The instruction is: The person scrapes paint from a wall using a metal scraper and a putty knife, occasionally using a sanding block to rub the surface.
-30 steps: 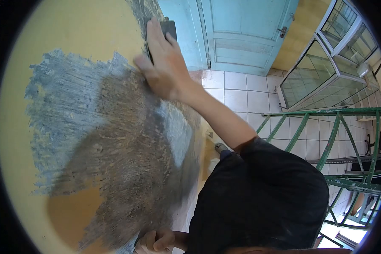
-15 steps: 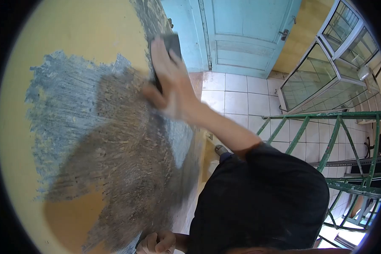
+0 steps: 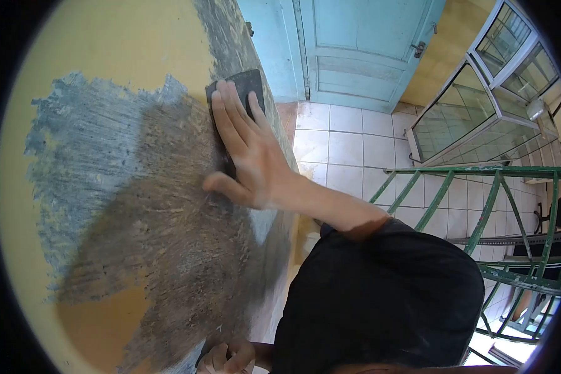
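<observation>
My right hand [image 3: 246, 149] presses a dark, flat rectangular block [image 3: 251, 84] against the rough wall surface [image 3: 174, 218]. Its fingers lie stretched over the block, with the thumb apart on the lower left. Grey, scratched patches cover part of the yellow wall, and a shadow falls across them. Down at the bottom edge, my left hand [image 3: 227, 358] is curled close to the wall. Something small, dark and pale shows at its fingers, too hidden to name.
A blue door [image 3: 368, 56] stands beyond the wall's edge. White floor tiles [image 3: 346, 146] lie below it. Green metal framework [image 3: 474, 171] crosses the right side, near a glass-panelled metal frame [image 3: 458, 115]. My black sleeve fills the lower middle.
My right hand and the block have moved down in view along the wall. The hand is less blurred now. My left hand has shifted slightly left.
</observation>
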`<state>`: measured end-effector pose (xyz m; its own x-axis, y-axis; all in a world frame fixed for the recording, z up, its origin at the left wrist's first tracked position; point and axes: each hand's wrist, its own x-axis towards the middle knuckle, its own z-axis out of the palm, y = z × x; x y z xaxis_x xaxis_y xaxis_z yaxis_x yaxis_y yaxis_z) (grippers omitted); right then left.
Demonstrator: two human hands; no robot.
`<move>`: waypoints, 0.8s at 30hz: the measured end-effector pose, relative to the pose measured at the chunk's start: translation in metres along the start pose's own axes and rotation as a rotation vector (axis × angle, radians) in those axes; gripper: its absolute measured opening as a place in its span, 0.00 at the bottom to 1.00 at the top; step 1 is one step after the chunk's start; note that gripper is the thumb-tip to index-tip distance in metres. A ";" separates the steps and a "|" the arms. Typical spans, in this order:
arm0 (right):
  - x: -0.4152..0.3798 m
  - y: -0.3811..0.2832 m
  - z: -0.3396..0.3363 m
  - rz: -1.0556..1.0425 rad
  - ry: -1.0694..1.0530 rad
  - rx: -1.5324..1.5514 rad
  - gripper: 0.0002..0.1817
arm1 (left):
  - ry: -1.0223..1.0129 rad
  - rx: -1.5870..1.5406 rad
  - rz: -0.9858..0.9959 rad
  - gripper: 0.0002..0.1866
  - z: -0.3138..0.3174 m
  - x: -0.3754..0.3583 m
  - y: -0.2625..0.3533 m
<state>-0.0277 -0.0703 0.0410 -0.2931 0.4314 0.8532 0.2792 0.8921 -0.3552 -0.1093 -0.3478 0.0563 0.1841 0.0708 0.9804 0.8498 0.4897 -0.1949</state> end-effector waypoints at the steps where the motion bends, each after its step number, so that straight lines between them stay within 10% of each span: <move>1: -0.001 -0.003 -0.002 -0.024 0.025 -0.010 0.58 | -0.023 0.030 -0.013 0.33 -0.002 0.001 0.001; 24: -0.003 -0.004 0.001 0.031 0.032 0.093 0.55 | -0.023 -0.004 -0.020 0.33 -0.002 -0.005 -0.001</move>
<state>-0.0292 -0.0751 0.0391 -0.2555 0.4561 0.8525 0.2016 0.8875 -0.4144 -0.1098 -0.3502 0.0516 0.1557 0.0807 0.9845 0.8554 0.4875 -0.1753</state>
